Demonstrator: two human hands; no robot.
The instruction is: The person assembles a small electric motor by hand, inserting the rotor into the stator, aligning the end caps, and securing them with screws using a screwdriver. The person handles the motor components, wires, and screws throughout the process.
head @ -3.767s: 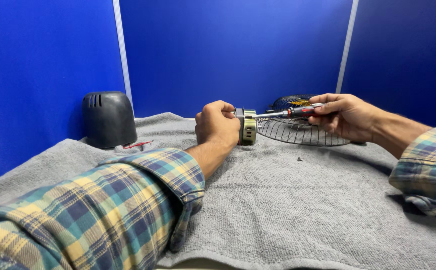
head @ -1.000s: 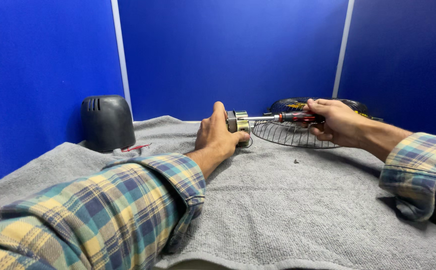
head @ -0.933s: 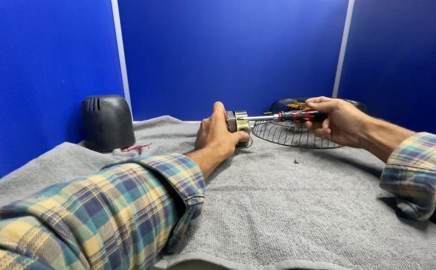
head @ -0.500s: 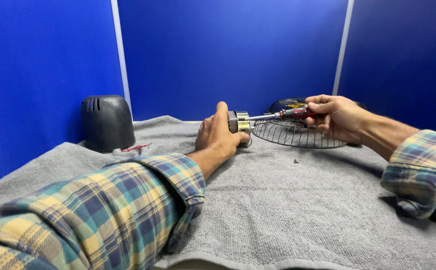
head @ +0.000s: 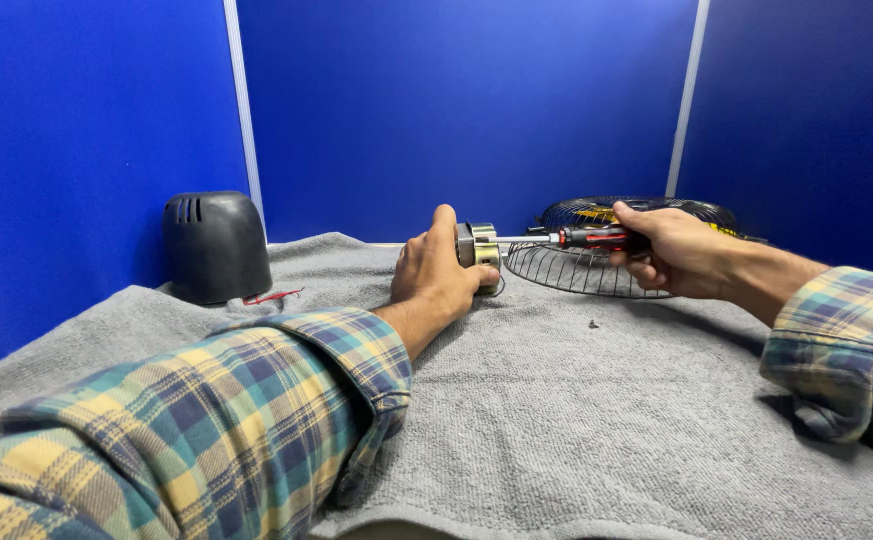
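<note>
Screwdriver on the motor, both hands locked in.

I see the left hand (head: 436, 275) wrapped around the small metal motor (head: 480, 252), pinning it to the grey towel on the surface (head: 576, 420); since a few seconds back it has dropped lower. The right hand (head: 671, 250) is closed on the red-and-black screwdriver (head: 581, 238), tip against the motor. Behind lies a wire fan guard (head: 576, 272), partly hidden by that hand. A dark plastic cover (head: 214, 245) sits left; a tiny speck, maybe a screw (head: 592, 324), hard to make out.

Probably a partitioned workbench booth. Blue divider panels (head: 456, 110) beyond both hands, grey towel (head: 576, 420) beneath them. Fan parts lying close by.
</note>
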